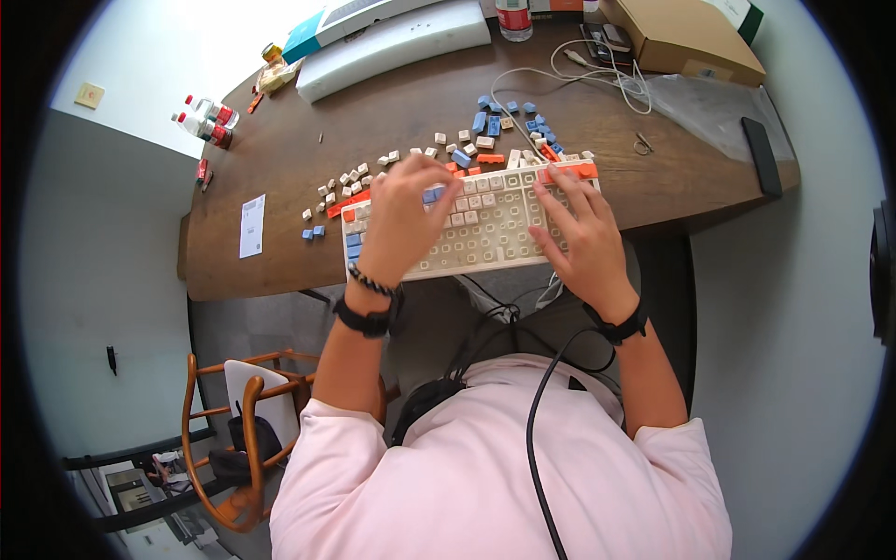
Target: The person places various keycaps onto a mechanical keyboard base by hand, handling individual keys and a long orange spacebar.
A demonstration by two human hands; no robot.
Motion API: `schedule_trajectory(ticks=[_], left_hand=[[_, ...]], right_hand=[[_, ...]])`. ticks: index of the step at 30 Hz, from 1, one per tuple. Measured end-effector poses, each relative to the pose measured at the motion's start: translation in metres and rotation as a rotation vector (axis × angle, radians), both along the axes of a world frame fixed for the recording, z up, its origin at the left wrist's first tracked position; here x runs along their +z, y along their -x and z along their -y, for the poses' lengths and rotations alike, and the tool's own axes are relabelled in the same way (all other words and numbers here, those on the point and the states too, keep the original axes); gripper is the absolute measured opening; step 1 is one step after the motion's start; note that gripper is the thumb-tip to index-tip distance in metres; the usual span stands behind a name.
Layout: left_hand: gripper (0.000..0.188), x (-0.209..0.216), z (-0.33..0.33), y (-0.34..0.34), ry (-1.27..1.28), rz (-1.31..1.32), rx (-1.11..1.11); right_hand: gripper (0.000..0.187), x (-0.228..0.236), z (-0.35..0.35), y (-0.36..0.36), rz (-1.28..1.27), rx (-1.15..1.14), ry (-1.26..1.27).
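Note:
A cream keyboard (511, 217) lies at the table's near edge, with keycaps on part of it and bare switch positions over much of the rest. My left hand (403, 215) is over its left half, thumb and fingers bent together in a pinch near the upper rows; what they hold, if anything, is hidden. Spread over the keyboard's right end are the fingers of my right hand (590, 245), the tips touching the top right near orange keycaps (584, 172). White keycaps (471, 201) sit in rows beside my left fingers, and blue keycaps (354, 246) line the left edge.
Loose white keycaps (362, 169) and blue keycaps (480, 122) lie beyond the keyboard. A white cable (551, 73) loops toward a cardboard box (689, 42). White foam (397, 51) lies at the back, a black phone-like slab (761, 156) at right, bottles (207, 129) at left.

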State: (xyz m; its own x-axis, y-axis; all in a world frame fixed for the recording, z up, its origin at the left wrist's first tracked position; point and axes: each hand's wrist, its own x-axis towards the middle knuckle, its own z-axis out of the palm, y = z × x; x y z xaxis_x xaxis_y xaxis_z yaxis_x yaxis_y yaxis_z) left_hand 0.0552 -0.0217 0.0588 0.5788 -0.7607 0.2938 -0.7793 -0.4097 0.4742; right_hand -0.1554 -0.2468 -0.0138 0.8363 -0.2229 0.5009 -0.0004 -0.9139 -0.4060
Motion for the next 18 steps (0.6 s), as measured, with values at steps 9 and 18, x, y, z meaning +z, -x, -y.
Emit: schedule_trajectory(ticks=[9,18], left_hand=[[0.018,-0.024,0.042,-0.090,-0.009,0.039,0.086],[0.021,-0.045,0.048,-0.106,-0.052,-0.016,0.078]], right_hand=[[0.059,0.001,0.000,0.001,-0.009,0.008,-0.024],[0.058,0.001,0.000,0.002,-0.017,0.007,-0.027]])
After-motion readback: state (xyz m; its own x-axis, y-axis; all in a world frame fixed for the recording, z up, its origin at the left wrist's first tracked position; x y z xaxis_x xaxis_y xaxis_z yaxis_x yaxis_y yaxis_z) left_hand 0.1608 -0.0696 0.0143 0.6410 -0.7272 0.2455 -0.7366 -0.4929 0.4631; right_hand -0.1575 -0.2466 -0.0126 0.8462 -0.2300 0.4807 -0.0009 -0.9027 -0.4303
